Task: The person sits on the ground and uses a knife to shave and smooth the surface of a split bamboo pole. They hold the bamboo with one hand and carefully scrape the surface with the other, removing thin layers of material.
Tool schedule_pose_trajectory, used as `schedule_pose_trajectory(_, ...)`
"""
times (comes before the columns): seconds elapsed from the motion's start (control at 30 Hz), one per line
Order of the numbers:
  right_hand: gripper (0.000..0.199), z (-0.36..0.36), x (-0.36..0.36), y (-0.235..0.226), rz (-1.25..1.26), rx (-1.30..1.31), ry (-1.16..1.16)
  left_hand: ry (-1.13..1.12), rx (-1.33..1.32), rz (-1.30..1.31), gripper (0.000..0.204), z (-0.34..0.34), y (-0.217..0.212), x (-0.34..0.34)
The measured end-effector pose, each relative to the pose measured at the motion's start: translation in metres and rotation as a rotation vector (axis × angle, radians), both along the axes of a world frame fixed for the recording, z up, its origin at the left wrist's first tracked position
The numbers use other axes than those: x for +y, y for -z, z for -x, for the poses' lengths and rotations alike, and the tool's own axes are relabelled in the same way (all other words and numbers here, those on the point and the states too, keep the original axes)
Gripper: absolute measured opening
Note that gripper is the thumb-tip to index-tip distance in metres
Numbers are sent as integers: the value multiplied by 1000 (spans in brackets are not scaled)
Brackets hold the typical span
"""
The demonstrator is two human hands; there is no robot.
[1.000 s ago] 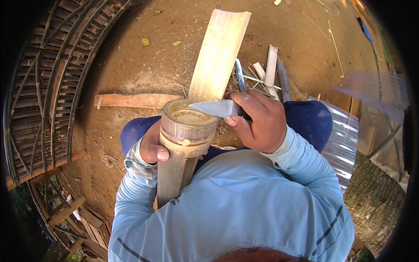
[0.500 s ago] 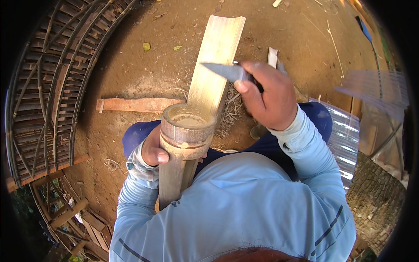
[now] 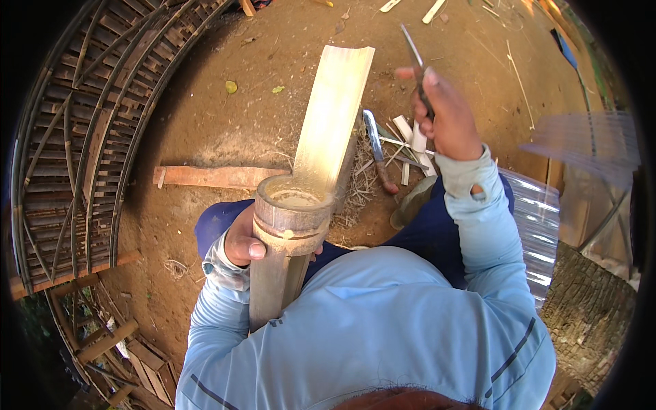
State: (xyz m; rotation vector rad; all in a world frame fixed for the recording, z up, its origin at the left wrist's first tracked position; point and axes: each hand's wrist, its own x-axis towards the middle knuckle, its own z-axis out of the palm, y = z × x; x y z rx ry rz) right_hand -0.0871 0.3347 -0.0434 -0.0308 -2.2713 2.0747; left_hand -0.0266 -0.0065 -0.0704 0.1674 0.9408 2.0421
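Presently | left hand (image 3: 239,244): fingers wrapped around bamboo tube (image 3: 290,229), just before blue shirt (image 3: 396,314) | right hand (image 3: 451,123): fingers gripping knife (image 3: 413,51), farther out, apart from tube | risk: slack left grip could let tube turn, misdirecting cuts

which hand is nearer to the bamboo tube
Left. The left hand is wrapped around the bamboo tube; the right hand is apart from it, farther ahead and to the right, holding a knife.
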Motion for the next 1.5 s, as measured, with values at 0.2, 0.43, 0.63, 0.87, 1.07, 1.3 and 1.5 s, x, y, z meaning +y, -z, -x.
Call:
schedule_pose_trajectory(0.2, 59, -36, -22, 21, 199, -85, -91, 48, -6, -17, 112, 2, 9, -6)
schedule_pose_trajectory(0.43, 65, -42, -25, 29, 176, 32, -207, 112, 157, -28, 99, 10, 5, -12)
schedule_pose_trajectory(0.63, 66, -48, -19, 18, 143, 85, -309, 28, 409, 201, 94, 6, -14, -3)
schedule_pose_trajectory(0.87, 51, -53, -18, 28, 141, -88, -297, 40, 365, 186, 90, 2, -14, -6)
schedule_pose_trajectory(1.07, 49, -63, -16, 48, 199, -160, -165, -140, 520, 341, 87, -10, -21, 5)
schedule_pose_trajectory(1.3, 54, -60, -18, 78, 157, -31, -154, -167, 549, 357, 86, -5, -19, 1)
schedule_pose_trajectory(1.5, 63, -54, -26, 99, 27, -148, -132, -22, 458, 237, 98, -5, 4, 17)
